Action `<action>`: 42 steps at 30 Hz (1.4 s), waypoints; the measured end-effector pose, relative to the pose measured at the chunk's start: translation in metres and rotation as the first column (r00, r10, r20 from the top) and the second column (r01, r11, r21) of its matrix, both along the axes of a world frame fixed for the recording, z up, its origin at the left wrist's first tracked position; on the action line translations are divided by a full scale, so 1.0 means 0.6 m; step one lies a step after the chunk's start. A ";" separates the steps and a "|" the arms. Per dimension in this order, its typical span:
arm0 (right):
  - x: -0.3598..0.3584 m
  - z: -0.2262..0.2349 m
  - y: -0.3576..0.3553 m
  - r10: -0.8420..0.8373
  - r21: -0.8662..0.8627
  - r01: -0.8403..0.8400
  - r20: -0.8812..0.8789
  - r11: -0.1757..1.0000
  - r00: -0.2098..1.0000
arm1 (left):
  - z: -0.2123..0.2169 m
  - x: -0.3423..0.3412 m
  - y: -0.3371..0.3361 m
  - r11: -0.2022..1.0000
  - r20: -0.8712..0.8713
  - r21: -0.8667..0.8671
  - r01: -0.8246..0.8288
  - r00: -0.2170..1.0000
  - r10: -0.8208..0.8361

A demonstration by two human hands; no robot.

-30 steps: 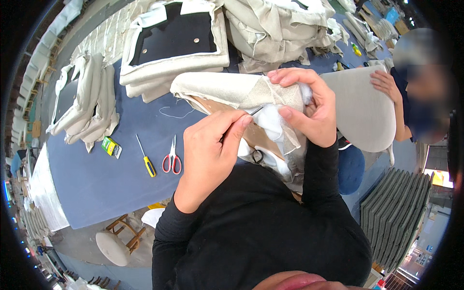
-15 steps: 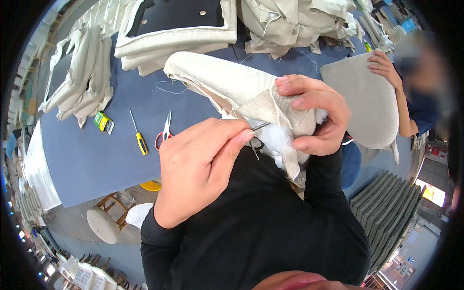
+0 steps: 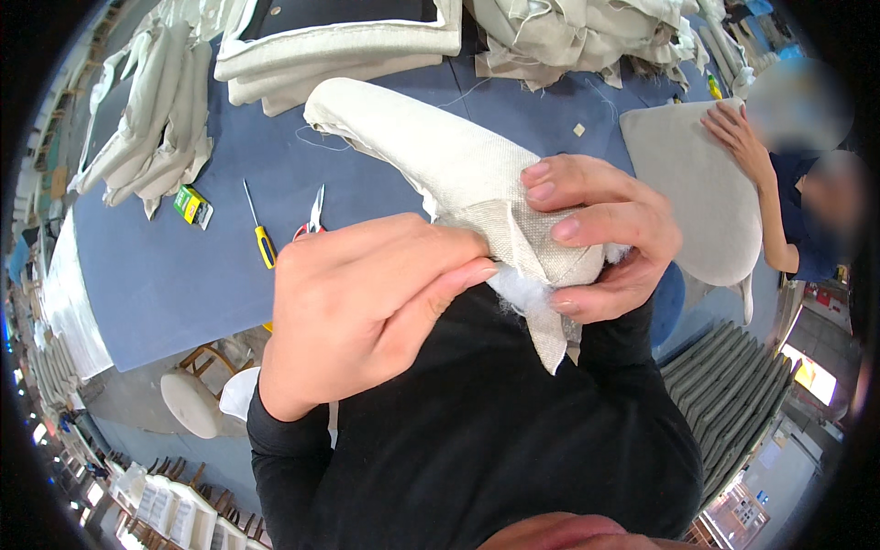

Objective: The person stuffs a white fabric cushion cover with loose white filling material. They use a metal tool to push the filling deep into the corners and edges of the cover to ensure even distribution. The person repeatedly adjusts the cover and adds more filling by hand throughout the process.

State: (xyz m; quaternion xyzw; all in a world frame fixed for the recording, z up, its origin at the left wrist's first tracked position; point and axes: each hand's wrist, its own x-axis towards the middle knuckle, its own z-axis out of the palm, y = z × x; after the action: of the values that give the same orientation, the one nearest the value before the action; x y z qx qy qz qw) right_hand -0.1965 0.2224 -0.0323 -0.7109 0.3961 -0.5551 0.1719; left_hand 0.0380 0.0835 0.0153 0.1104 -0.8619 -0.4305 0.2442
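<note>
A beige upholstered piece (image 3: 417,137), long and curved, lies across the middle of the view with its near end folded between my hands. My right hand (image 3: 619,225) grips that end, fingers over the fabric and thumb beneath. White stuffing (image 3: 521,295) bulges from the opening there, and a loose fabric strip (image 3: 548,339) hangs below. My left hand (image 3: 371,293) is pinched closed against the fabric edge beside the stuffing. The thin dark metal rod seen in its fingers a moment earlier is now hidden.
On the blue table (image 3: 174,284) lie a yellow-handled screwdriver (image 3: 261,234), scissors (image 3: 317,209) and a small green-yellow box (image 3: 192,207). Beige padded frames (image 3: 339,55) and fabric (image 3: 568,46) are piled behind. At right, a co-worker's hand (image 3: 733,133) rests on a padded panel (image 3: 687,183).
The metal rod between my left fingers has gone out of sight, and that hand has moved nearer the fabric edge. The loose strip hangs lower. The co-worker's head has shifted.
</note>
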 end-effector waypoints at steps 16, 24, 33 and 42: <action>0.018 -0.011 -0.004 -0.001 -0.085 0.002 0.004 0.996 1.000 | -0.001 0.025 0.010 0.989 0.085 0.085 -0.119 0.990 0.112; 0.010 -0.004 -0.004 0.065 -0.010 -0.064 0.054 0.998 0.996 | 0.007 0.041 0.013 0.989 0.116 0.036 -0.146 0.983 0.141; 0.008 -0.013 -0.018 0.093 0.022 -0.095 0.082 0.995 0.992 | 0.001 0.040 0.022 0.972 0.113 0.131 -0.195 0.977 0.180; 0.022 -0.016 -0.022 0.123 -0.026 -0.121 0.075 0.992 0.990 | -0.014 0.020 -0.050 0.982 0.025 0.147 0.115 0.992 -0.120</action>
State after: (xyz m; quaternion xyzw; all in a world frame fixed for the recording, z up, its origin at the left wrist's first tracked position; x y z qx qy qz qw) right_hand -0.1834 0.2093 -0.0420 -0.7139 0.3389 -0.5745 0.2130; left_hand 0.0498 0.0535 0.0069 0.0840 -0.8373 -0.5038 0.1949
